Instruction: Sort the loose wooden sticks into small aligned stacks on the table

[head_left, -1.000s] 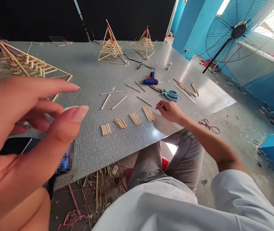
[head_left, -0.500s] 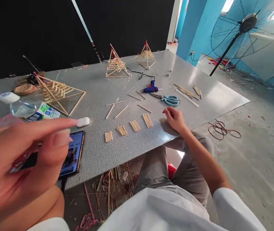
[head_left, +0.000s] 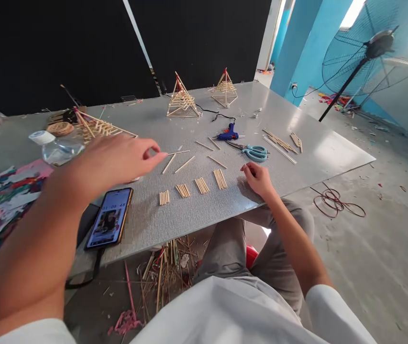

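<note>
My left hand [head_left: 128,157] reaches over the table above the phone, thumb and forefinger slightly apart, with nothing visible between them. Its fingertips are nearest a loose thin wooden stick [head_left: 185,152]; whether they touch it I cannot tell. More loose sticks [head_left: 184,165] lie around there. Closer to me are several short-stick groups in a row, among them one group [head_left: 164,198] at the left and another [head_left: 220,179] at the right. My right hand [head_left: 258,177] rests on the table right of that row, fingers curled closed, no object showing in them.
Blue-handled scissors [head_left: 256,153] and a blue glue gun [head_left: 229,132] lie mid-table. Stick pyramids [head_left: 183,102] stand behind. A phone [head_left: 110,217], a plastic bottle [head_left: 60,152] and colourful scraps [head_left: 6,200] are at left. More sticks [head_left: 279,141] lie at right. A fan [head_left: 379,45] stands beyond.
My left hand has moved forward and right, away from the camera, to over the table near the loose sticks. The view has shifted slightly. My right hand stays in place.
</note>
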Motion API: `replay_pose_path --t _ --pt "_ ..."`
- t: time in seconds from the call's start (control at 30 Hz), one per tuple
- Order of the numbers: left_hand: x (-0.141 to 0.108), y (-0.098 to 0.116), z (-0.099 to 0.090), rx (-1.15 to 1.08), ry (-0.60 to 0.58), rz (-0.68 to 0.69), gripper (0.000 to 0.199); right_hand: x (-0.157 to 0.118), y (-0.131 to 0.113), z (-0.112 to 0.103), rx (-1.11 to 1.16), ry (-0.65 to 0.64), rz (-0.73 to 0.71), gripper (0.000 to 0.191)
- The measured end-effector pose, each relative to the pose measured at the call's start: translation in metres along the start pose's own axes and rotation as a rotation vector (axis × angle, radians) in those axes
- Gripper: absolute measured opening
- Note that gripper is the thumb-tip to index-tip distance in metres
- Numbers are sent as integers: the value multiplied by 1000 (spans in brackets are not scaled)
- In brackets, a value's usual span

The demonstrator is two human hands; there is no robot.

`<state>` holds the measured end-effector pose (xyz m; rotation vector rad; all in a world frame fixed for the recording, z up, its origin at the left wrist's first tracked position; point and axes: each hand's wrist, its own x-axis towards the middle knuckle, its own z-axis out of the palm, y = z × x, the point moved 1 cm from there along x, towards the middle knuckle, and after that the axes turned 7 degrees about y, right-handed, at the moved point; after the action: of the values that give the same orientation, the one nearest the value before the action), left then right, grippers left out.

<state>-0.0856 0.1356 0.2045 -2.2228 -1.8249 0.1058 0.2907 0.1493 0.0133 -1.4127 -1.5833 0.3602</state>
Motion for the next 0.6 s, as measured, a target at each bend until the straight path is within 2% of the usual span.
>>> replay_pose_path --t 0.1,0.17,0.2,0.27,0.37,0.5,0.6 --pt "74 5 27 51 -353 -45 73 2 1 1 5 -2 6 41" --pt "103 6 51 -2 -471 -62 81 2 2 3 16 -4 3 42" --pt "112 7 61 -4 -475 -47 80 3 2 3 22 -5 4 42" --pt "124 11 79 3 -412 -26 77 3 3 5 33 -9 6 42" --pt "135 22 96 -25 -339 30 89 3 4 6 42 -15 11 42" --pt "150 31 114 -64 -383 58 106 3 4 5 45 -22 12 42" --pt "157 27 124 -101 -414 81 107 2 3 4 44 -29 12 42"
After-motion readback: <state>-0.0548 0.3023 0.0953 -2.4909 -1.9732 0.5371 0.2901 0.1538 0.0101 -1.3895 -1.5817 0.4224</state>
